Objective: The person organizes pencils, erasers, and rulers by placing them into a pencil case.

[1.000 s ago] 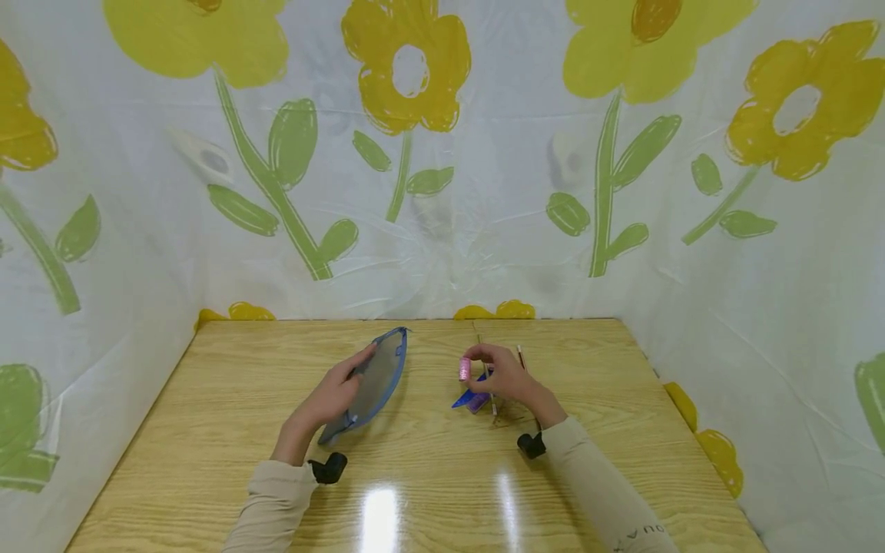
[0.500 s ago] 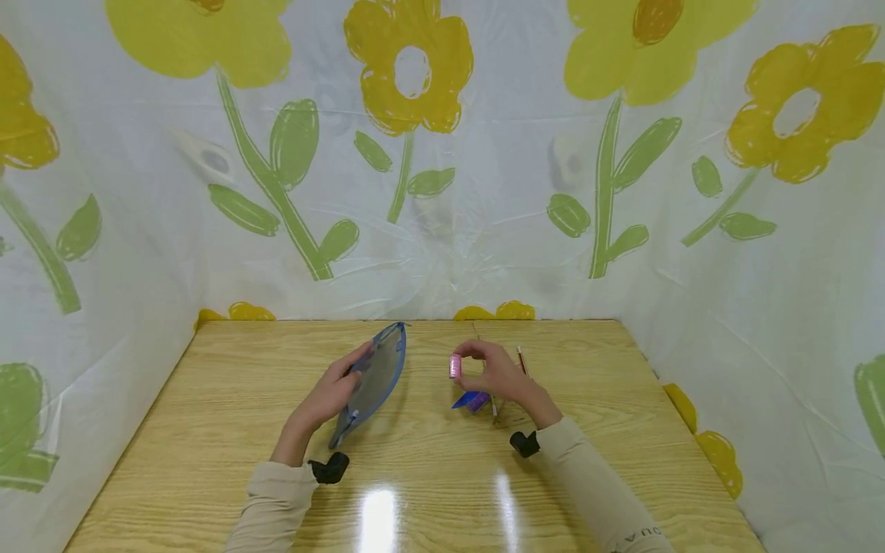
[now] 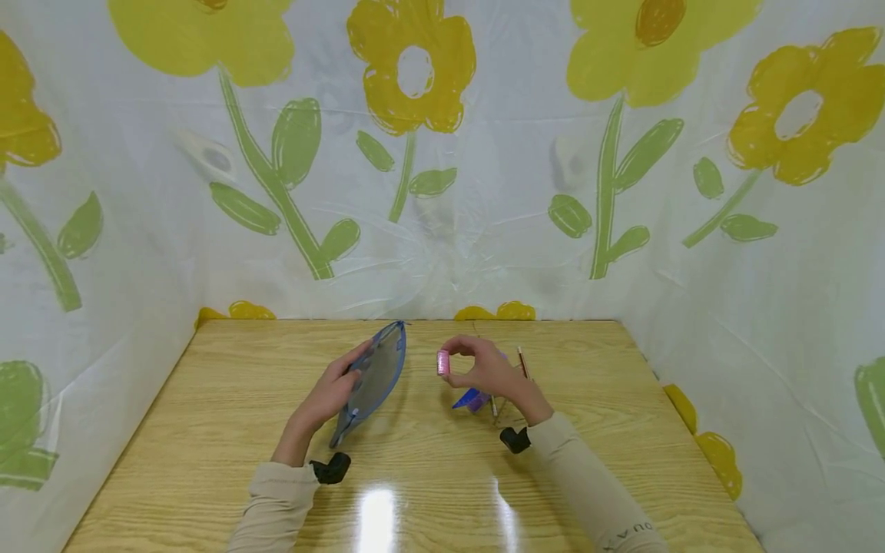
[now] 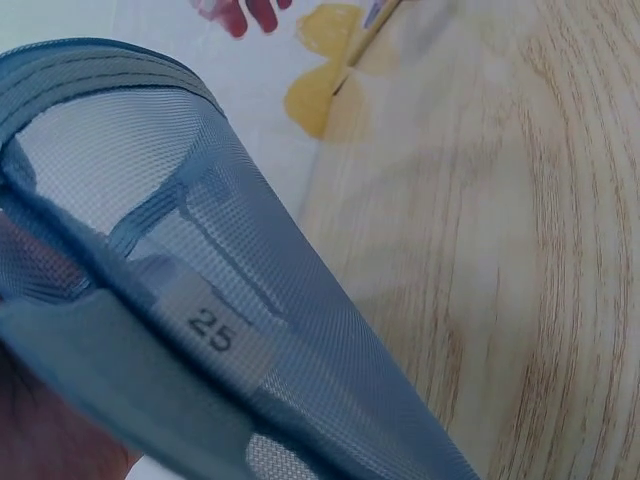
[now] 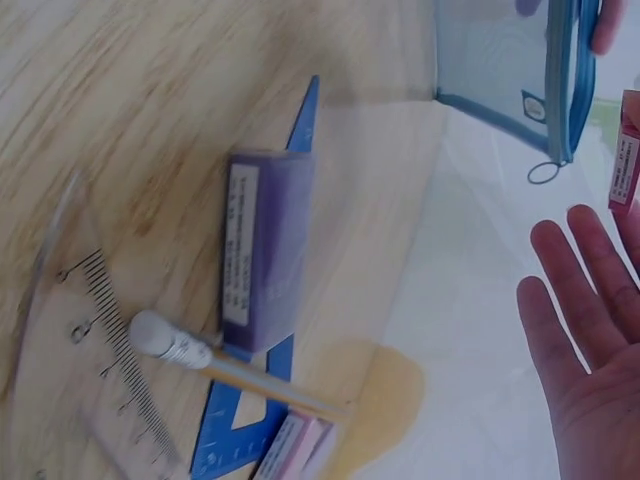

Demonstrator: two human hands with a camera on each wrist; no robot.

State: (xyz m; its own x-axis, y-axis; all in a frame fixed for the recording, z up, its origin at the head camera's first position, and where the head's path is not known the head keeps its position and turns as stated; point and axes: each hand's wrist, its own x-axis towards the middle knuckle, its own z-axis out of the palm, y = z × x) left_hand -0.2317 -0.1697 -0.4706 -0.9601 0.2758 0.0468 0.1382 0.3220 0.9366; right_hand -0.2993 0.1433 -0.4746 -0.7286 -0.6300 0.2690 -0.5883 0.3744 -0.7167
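My left hand (image 3: pixel 328 399) grips a blue mesh zip pouch (image 3: pixel 379 380) above the table, its blue-edged mouth spread and turned to the right. A tag marked 25 (image 4: pixel 212 332) shows through the mesh in the left wrist view. Between thumb and fingertip, my right hand (image 3: pixel 487 370) pinches a small pink eraser (image 3: pixel 443 362) with a printed label, just right of the pouch and apart from it. The other fingers of that hand are extended in the right wrist view. Beneath it lie a purple eraser (image 5: pixel 270 250) and a blue set square (image 5: pixel 222 430).
A pencil (image 5: pixel 250 378) lies across the blue set square, with another pink block (image 5: pixel 290 445) beside it. Closer to that camera is a clear plastic scale (image 5: pixel 95 370). Another pencil (image 3: pixel 523 362) is at the right. A flowered curtain (image 3: pixel 512 192) encloses the wooden table (image 3: pixel 228 399).
My right hand has carried the pink eraser leftward, from over the other stationery toward the pouch. The pouch has tilted slightly more upright in my left hand, which otherwise stays in place.
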